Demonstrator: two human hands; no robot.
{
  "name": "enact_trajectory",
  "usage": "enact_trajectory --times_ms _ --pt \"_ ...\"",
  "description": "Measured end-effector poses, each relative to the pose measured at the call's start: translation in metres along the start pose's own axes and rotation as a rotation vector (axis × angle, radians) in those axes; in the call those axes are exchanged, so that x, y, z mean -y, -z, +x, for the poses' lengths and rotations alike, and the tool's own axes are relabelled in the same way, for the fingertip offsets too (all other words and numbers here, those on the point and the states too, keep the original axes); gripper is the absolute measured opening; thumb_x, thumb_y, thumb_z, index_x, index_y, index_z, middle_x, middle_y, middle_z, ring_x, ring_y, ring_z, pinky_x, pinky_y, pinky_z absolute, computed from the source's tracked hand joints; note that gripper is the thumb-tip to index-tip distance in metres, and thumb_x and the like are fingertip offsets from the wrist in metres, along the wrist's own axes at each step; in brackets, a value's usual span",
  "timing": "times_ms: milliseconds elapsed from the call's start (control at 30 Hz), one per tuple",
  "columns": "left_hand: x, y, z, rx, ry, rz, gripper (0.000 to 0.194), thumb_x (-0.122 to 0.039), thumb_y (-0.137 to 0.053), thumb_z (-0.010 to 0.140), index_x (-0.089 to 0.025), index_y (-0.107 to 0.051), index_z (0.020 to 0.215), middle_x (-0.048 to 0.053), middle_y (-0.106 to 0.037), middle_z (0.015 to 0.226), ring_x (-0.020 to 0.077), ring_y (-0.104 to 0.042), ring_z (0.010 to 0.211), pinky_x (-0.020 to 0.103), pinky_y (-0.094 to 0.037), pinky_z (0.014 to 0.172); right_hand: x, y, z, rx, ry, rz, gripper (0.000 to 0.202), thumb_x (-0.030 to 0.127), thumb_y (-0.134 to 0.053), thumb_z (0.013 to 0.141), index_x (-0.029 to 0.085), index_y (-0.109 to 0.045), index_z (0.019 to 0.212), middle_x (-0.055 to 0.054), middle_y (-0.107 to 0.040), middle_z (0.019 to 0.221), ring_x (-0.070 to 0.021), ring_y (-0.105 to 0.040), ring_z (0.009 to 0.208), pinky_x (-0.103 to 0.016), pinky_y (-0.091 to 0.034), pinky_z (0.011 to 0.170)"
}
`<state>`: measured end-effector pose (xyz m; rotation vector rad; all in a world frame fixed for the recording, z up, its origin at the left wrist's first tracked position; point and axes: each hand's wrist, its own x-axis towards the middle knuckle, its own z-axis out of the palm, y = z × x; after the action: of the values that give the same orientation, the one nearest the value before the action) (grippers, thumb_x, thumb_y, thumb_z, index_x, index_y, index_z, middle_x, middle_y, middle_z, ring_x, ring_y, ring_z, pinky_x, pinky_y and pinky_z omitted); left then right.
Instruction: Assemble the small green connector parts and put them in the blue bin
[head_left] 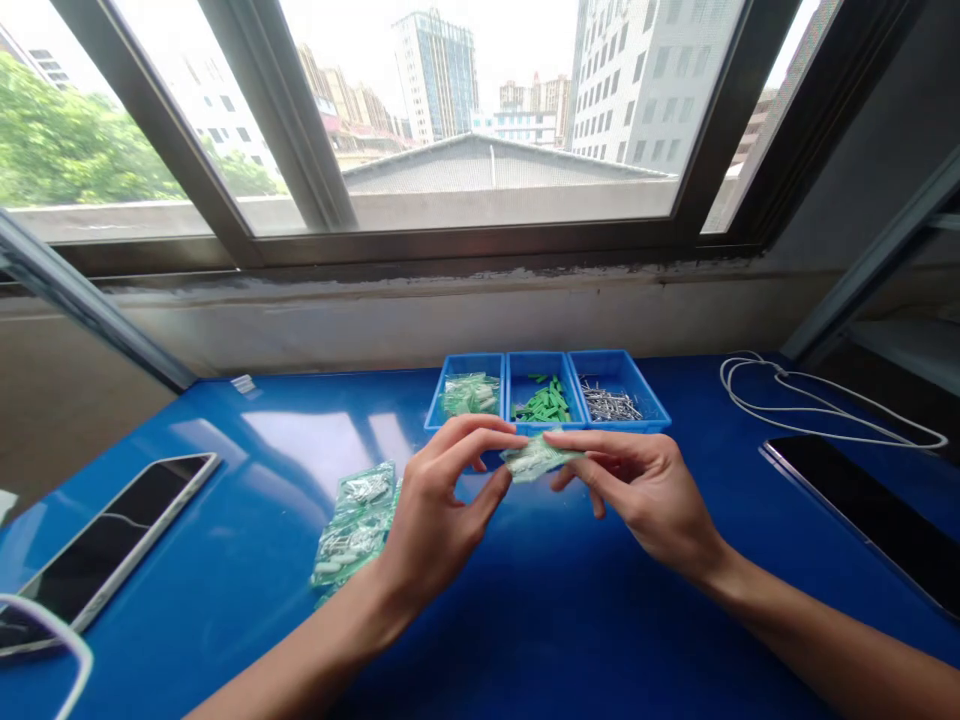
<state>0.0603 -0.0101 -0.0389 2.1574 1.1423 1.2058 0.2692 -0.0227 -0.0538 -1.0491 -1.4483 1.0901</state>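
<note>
A small clear plastic bag (pixel 536 458) with a green tint and pale contents is held up between my two hands above the table. My left hand (pixel 442 500) pinches its left end between thumb and fingers. On the right end, my right hand (pixel 637 490) grips it the same way. Just behind stand three blue bins: the left bin (pixel 435 405) holds filled bags (pixel 471 393), the middle one holds green wall plugs (pixel 546 402), and the right one holds metal screws (pixel 609 402). Filled bags (pixel 352 530) lie in a pile left of my left hand, which partly hides them.
A tablet-like device (pixel 112 540) with a white edge lies on the blue table (pixel 570 640) at left. On the right are a dark phone (pixel 862 510) and a coiled white cable (pixel 825 400). Metal posts and a window wall border the table.
</note>
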Motion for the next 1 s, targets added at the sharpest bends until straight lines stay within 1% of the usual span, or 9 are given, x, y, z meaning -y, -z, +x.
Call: enact_trajectory --times_ms 67,167,367,433,500,600,700,900,1000 --pt "-0.001 -0.001 0.000 0.096 0.061 -0.018 0.027 -0.032 -0.055 0.098 -0.018 -0.071 0.082 0.006 -0.070 0.085 0.0188 -0.063 0.076 0.029 -0.052 0.068 -0.001 0.000 0.000 0.052 -0.059 -0.011 0.042 0.051 -0.066 0.095 0.016 -0.080 0.077 -0.005 -0.071 0.059 -0.0123 -0.060 0.042 -0.021 -0.042 0.039" --pt "-0.003 -0.001 0.001 0.219 0.177 -0.067 0.038 -0.040 -0.052 0.099 -0.018 -0.063 0.071 0.003 -0.063 0.071 0.0161 -0.056 0.065 0.026 -0.046 0.061 -0.003 0.001 0.001 0.087 -0.103 -0.056 0.063 0.059 -0.057 0.098 0.016 -0.061 0.052 -0.001 -0.058 0.044 -0.0074 -0.048 0.034 -0.021 -0.035 0.039" --pt "0.011 0.019 0.032 0.065 0.329 -0.095 0.045 -0.053 -0.057 0.093 -0.017 -0.060 0.066 0.000 -0.059 0.063 0.0150 -0.053 0.059 0.025 -0.042 0.055 0.001 0.001 0.002 0.091 -0.102 -0.019 0.050 0.058 -0.056 0.098 0.015 -0.074 0.082 0.004 -0.053 0.047 -0.0082 -0.044 0.037 -0.021 -0.034 0.041" --pt "0.025 0.028 0.053 0.011 0.338 -0.014 0.046 -0.057 -0.055 0.093 -0.016 -0.069 0.078 0.005 -0.071 0.077 0.0204 -0.064 0.073 0.029 -0.050 0.068 0.003 0.001 0.002 0.122 -0.083 -0.013 0.050 0.056 -0.055 0.098 0.014 -0.074 0.079 0.005 -0.047 0.046 -0.0078 -0.039 0.038 -0.022 -0.033 0.042" --pt "0.040 0.035 0.071 0.010 0.359 0.103 0.055 -0.062 -0.048 0.094 -0.015 -0.075 0.105 0.011 -0.076 0.105 0.0274 -0.069 0.099 0.037 -0.054 0.090 0.003 0.001 0.002 0.153 -0.081 0.000 0.049 0.054 -0.056 0.098 0.014 -0.074 0.077 0.006 -0.041 0.046 -0.0075 -0.034 0.040 -0.022 -0.028 0.042" --pt "0.053 0.041 0.078 -0.056 0.391 0.201 0.066 -0.059 -0.050 0.092 -0.009 -0.065 0.132 0.020 -0.064 0.136 0.0370 -0.057 0.128 0.052 -0.044 0.109 0.003 0.002 0.002 0.185 -0.083 0.007 0.048 0.053 -0.057 0.098 0.014 -0.074 0.076 0.006 -0.038 0.048 -0.0077 -0.030 0.043 -0.023 -0.023 0.042" --pt "0.048 0.051 0.059 -0.046 0.304 0.254 0.059 -0.054 -0.045 0.096 -0.016 -0.061 0.139 0.015 -0.062 0.140 0.0341 -0.053 0.131 0.050 -0.044 0.109 0.002 0.003 0.002 0.204 -0.070 -0.010 0.046 0.050 -0.057 0.099 0.014 -0.075 0.076 0.006 -0.037 0.050 -0.0077 -0.028 0.045 -0.024 -0.022 0.043" --pt "0.034 0.088 -0.006 0.056 0.201 0.469 0.041 -0.053 -0.048 0.100 -0.024 -0.075 0.109 0.007 -0.075 0.112 0.0310 -0.065 0.107 0.042 -0.053 0.091 0.005 0.003 -0.001 0.240 -0.033 -0.051 0.043 0.043 -0.057 0.100 0.013 -0.076 0.077 0.006 -0.037 0.051 -0.0069 -0.027 0.046 -0.023 -0.020 0.043" --pt "0.043 0.096 -0.032 0.226 0.128 0.555 0.038 -0.050 -0.051 0.101 -0.025 -0.072 0.122 0.007 -0.074 0.121 0.0317 -0.061 0.118 0.044 -0.050 0.100 0.007 0.002 -0.002 0.277 -0.015 -0.080 0.042 0.042 -0.057 0.100 0.013 -0.076 0.077 0.005 -0.039 0.052 -0.0067 -0.029 0.046 -0.022 -0.021 0.043"
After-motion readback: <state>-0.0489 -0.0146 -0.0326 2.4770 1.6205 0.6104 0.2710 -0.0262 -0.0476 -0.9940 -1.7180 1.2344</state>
